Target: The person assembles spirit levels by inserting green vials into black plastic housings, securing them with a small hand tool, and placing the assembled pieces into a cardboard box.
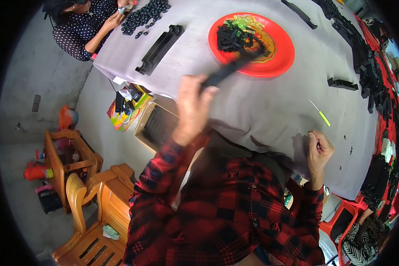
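Note:
My left hand is closed around one end of a long black plastic bar, blurred by motion, raised over the near table edge. Its far end overlaps a round red tray in the picture. Black strips and clear yellow-green pieces lie on that tray. My right hand rests at the table's near edge, its fingers curled together. A tiny dark spot shows between them, too small to name. Beyond this hand lies a screwdriver with a yellow-green handle.
A black channel-shaped part lies left on the grey tablecloth, with round black pieces behind it. Black parts pile along the right. A co-worker's hand is at far left. Below stand a cardboard box and wooden chair.

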The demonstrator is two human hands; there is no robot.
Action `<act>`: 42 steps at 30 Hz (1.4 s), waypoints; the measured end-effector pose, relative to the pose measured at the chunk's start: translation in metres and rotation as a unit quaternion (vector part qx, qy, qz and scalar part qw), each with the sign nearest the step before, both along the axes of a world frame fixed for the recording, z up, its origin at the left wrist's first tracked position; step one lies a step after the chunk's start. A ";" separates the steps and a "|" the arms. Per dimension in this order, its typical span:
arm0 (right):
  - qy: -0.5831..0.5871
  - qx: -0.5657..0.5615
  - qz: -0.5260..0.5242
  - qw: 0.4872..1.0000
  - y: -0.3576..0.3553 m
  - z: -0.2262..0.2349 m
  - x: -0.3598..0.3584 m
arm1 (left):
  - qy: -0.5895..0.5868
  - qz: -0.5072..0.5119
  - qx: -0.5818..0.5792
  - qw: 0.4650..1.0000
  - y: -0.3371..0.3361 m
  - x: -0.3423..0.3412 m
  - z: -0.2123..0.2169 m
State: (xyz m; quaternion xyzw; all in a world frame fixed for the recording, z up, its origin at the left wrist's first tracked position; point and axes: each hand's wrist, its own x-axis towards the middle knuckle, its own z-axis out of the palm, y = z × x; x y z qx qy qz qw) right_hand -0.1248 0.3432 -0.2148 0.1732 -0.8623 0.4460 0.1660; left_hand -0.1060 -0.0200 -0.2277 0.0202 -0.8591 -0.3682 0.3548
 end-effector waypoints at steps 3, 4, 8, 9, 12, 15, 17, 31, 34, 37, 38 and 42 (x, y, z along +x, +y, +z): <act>-0.020 -0.005 0.011 1.000 -0.003 -0.013 0.000 | 0.001 0.142 -0.001 0.990 -0.053 -0.001 -0.007; -0.020 0.014 0.025 0.999 -0.008 -0.015 0.000 | 0.005 0.171 -0.076 0.982 -0.078 -0.002 -0.017; -0.033 0.042 0.027 0.998 -0.013 -0.015 -0.001 | -0.099 0.276 -0.120 0.948 -0.109 -0.010 -0.029; -0.057 0.041 0.020 0.997 -0.012 -0.015 -0.001 | -0.098 0.272 -0.121 0.949 -0.113 -0.012 -0.032; -0.049 0.028 0.013 0.998 -0.008 -0.015 0.001 | -0.119 0.324 -0.217 0.913 -0.116 -0.029 -0.041; -0.042 0.037 0.014 0.998 -0.004 -0.016 0.000 | -0.148 0.365 -0.281 0.875 -0.108 -0.044 -0.044; -0.040 0.047 0.024 0.998 -0.006 -0.022 -0.003 | -0.126 0.355 -0.335 0.864 -0.125 -0.040 -0.055; -0.070 0.030 -0.219 0.973 0.074 0.021 -0.119 | -0.046 0.306 -0.284 0.907 -0.117 -0.036 -0.043; -0.083 0.121 -0.218 0.965 0.074 0.017 -0.153 | -0.009 0.223 -0.282 0.933 -0.078 -0.022 -0.034; -0.063 0.200 -0.229 0.951 0.056 0.010 -0.175 | 0.028 0.121 -0.222 0.967 -0.045 -0.015 -0.032; -0.077 0.217 -0.221 0.948 0.048 0.010 -0.181 | 0.025 0.103 -0.192 0.976 -0.037 -0.011 -0.032; -0.092 0.247 -0.254 0.931 0.032 -0.003 -0.196 | 0.002 0.056 -0.149 0.987 -0.010 -0.007 -0.031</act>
